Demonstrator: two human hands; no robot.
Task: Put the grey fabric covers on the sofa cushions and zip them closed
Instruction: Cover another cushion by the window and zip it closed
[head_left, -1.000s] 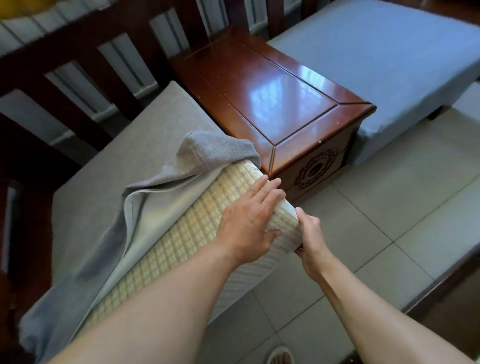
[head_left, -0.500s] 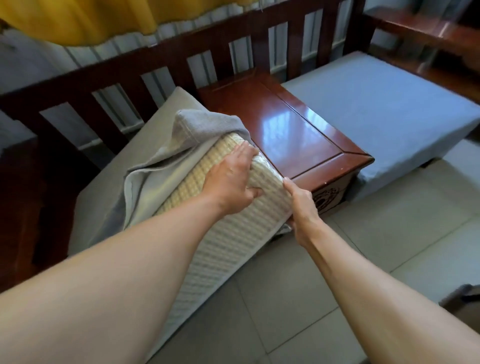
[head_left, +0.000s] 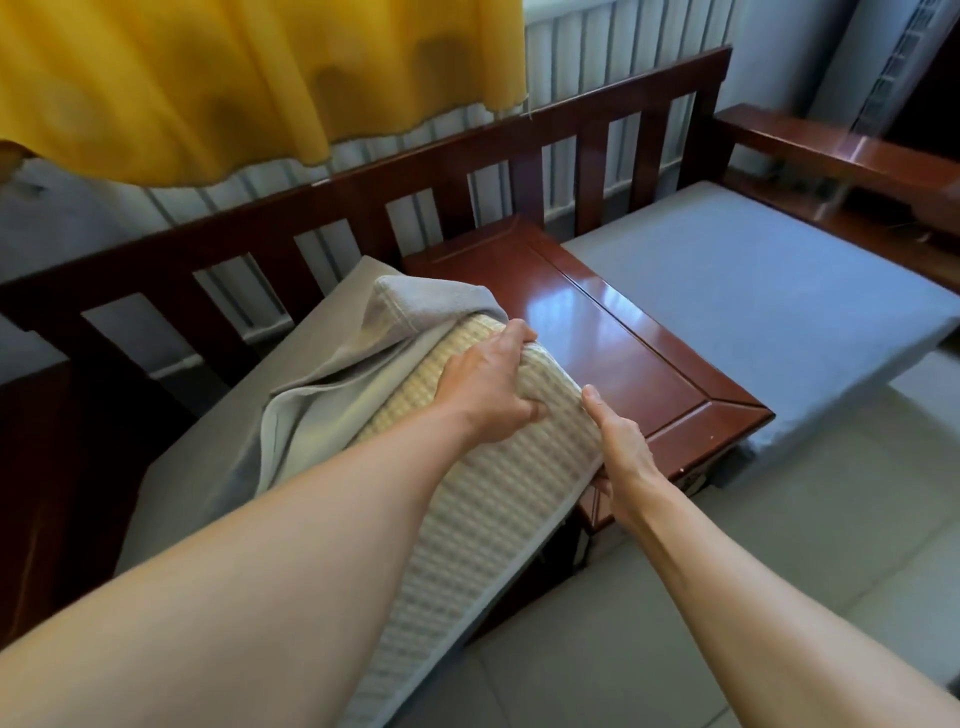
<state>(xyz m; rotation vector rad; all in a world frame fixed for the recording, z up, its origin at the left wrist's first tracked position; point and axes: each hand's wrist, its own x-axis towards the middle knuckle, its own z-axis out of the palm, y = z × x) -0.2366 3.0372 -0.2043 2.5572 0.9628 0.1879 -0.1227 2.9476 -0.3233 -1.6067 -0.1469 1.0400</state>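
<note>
Far left, a yellow curtain hanging over the slatted sofa back; below it, a covered cushion lying on the seat. On top of that, tilted up at its far end, the bare cushion with its pale woven check, the grey cover peeled back and bunched toward the far left corner, not yet drawn over. Left hand pressed on the cushion's top near the far corner, fingers curled over the edge and thumb dug into the padding, probably to pin the cushion for the cover. Right hand at the right side edge, thumb laid along the top, remaining fingers tucked under and out of sight, apparently clamped on the edge to lift it. Just right of the cushion, the glossy wooden armrest box, then a second grey-covered cushion and the floor tiles. Compared with half a second ago, much the same grip from both hands; view raised, with more curtain and sofa back showing.
</note>
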